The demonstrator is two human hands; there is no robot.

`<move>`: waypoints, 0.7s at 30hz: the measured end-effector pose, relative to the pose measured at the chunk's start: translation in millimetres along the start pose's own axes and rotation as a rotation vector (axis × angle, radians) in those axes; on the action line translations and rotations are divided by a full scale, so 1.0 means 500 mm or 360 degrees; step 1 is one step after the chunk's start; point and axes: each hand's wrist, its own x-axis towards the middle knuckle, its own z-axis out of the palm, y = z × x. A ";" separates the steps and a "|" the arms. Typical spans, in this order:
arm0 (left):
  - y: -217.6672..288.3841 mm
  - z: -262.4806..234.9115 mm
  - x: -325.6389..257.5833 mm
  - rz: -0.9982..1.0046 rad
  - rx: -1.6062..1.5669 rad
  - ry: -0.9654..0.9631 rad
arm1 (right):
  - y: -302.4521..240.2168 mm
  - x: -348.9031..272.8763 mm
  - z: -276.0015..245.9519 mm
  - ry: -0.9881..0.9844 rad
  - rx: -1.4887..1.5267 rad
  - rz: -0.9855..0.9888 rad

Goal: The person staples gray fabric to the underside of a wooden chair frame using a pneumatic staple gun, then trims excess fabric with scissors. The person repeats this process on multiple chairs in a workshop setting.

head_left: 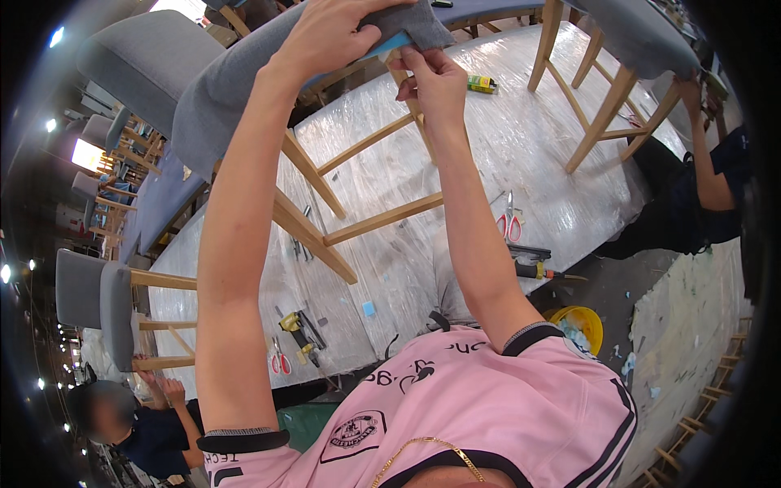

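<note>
A chair with grey upholstery (215, 110) and pale wooden legs (313, 236) stands tipped on the table before me. My left hand (329, 37) is closed over the grey fabric at the top of the picture, its thumb bent and some fingertips out of sight. Just right of it, my right hand (437, 77) pinches the fabric's edge near a corner between thumb and fingers. Between the hands, a strip of light blue foam (394, 42) shows under the lifted grey cover (425, 24).
Plastic film covers the table (382, 301). On it lie red-handled scissors (509, 224), a second pair (280, 358), a yellow-black staple gun (299, 333) and a green-yellow box (482, 84). A yellow bucket (596, 325) holds foam scraps. Co-workers handle chairs at right (716, 183) and lower left (159, 439).
</note>
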 end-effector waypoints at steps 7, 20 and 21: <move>-0.010 0.007 0.008 0.0010 -0.0087 0.0036 | 0.021 -0.020 0.047 -0.0105 0.0296 -0.0005; 0.011 0.007 0.009 -0.0009 0.0035 0.0101 | 0.047 -0.007 0.105 0.0358 0.0662 -0.0077; 0.013 0.008 0.008 -0.0018 0.0041 0.0105 | 0.044 -0.011 0.111 0.0380 0.0736 -0.0036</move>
